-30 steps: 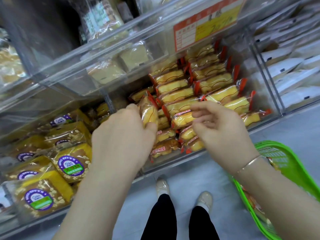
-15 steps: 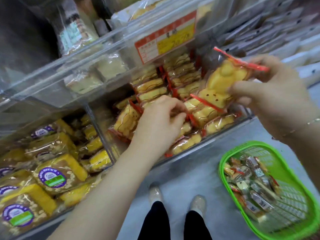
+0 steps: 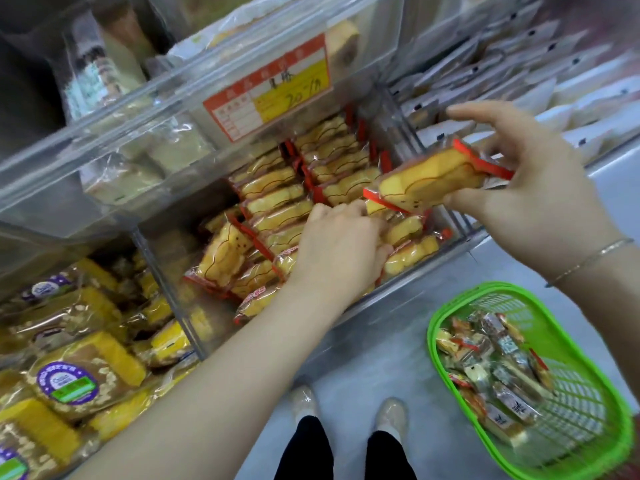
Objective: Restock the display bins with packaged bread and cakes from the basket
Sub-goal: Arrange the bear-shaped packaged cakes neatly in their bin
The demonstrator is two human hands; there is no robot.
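- Clear display bin [image 3: 446,216]: holds rows of packaged yellow cakes [image 3: 277,209] with red-edged wrappers, standing on edge from back wall to front wall.
- Left hand [image 3: 341,251]: rests inside the bin near its front right corner, fingers curled down among the packs; whether it grasps one cannot be told.
- Right hand [image 3: 530,199]: pinches one wrapped cake [image 3: 429,181] between thumb and fingers, held above the bin's right edge.
- Orange-and-yellow price label [image 3: 266,88]: fixed to the front wall of the upper bin.
- Left neighbouring bin: holds larger cakes with purple round labels [image 3: 69,382].
- Right shelf: rows of white packs [image 3: 571,98].
- Green basket [image 3: 606,445]: sits on the grey floor [image 3: 363,368], containing mixed wrapped snacks [image 3: 498,375].
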